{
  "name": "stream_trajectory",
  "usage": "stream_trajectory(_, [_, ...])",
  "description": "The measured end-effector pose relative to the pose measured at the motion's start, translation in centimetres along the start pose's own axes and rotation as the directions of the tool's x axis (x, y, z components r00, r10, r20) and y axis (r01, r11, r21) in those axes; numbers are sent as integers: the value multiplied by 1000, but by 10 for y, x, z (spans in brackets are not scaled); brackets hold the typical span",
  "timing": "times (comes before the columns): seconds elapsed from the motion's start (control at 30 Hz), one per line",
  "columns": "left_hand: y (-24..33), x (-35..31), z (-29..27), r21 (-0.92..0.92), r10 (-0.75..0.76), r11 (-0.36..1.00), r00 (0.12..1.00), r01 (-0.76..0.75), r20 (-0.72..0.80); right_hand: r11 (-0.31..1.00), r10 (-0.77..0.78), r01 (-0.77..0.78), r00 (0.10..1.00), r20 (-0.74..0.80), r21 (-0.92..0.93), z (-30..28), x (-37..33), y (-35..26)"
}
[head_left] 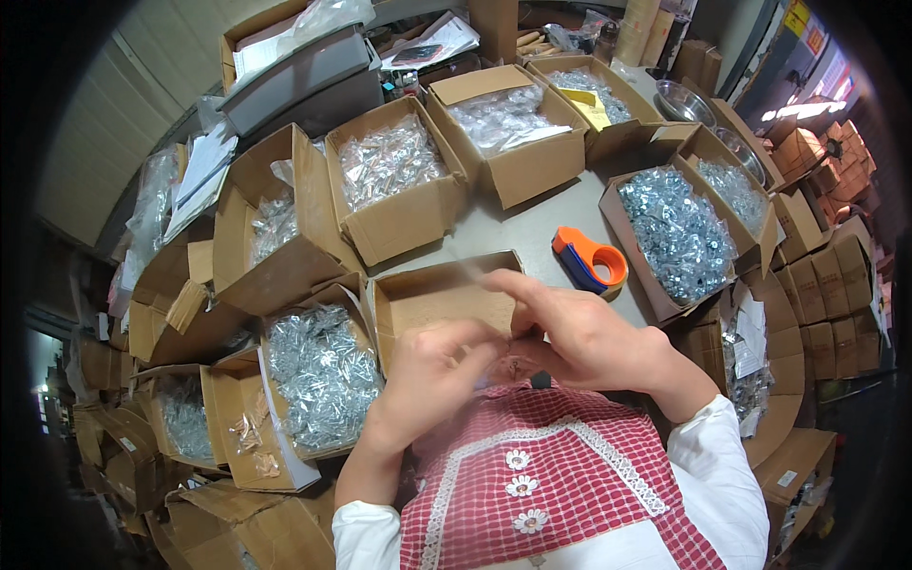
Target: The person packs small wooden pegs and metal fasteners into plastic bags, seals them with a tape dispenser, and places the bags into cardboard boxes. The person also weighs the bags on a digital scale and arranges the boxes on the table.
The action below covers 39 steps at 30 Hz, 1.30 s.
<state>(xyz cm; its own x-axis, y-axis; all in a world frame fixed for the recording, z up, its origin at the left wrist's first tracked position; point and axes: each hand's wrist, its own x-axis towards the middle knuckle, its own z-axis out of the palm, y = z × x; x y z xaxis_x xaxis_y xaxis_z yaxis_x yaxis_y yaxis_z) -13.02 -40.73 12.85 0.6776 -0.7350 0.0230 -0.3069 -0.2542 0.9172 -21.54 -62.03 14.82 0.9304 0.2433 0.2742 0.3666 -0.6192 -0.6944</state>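
Note:
Close in front of my apron, both hands meet over a small clear plastic bag (514, 370). My left hand (439, 369) is closed, its thumb and fingers pinching the bag's left side; motion blurs it a little. On the other side, my right hand (591, 334) grips the bag between curled fingers and thumb, with the index finger reaching out to the left. What lies inside the bag is hard to make out. Just beyond the hands is a shallow open cardboard box (432, 285), partly hidden by them.
Left stands a box of silver screws (323, 370); right, a box of zinc-coloured hardware (676, 233). An orange and blue tape dispenser (591, 261) lies on the grey table (522, 233). Farther back are boxes of bagged parts (391, 161), a grey bin (299, 85) and metal bowls (684, 102).

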Motion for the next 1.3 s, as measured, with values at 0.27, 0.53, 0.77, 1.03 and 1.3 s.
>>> stream_trajectory(0.27, [-3, -8, 6, -364, -47, 931, 987, -12, -153, 951, 52, -20, 994, -95, 310, -7, -21, 16])
stream_trajectory(0.53, [-3, -15, 9, -459, -1, 885, 987, -74, -161, 940, 55, 2, 986, -158, 340, -6, -31, 17])
stream_trajectory(0.77, [9, -20, 5, -535, -82, 845, 993, 23, -87, 967, -105, 153, 968, -229, 202, -30, -21, 17])
stream_trajectory(1.03, [20, -13, -2, -507, -86, 854, 993, 114, 78, 916, -176, 92, 967, 183, 391, -79, 18, 16])
stream_trajectory(1.3, [22, -16, 3, -567, -117, 809, 988, 154, 102, 932, -152, 31, 938, 312, 360, -68, 39, 16])
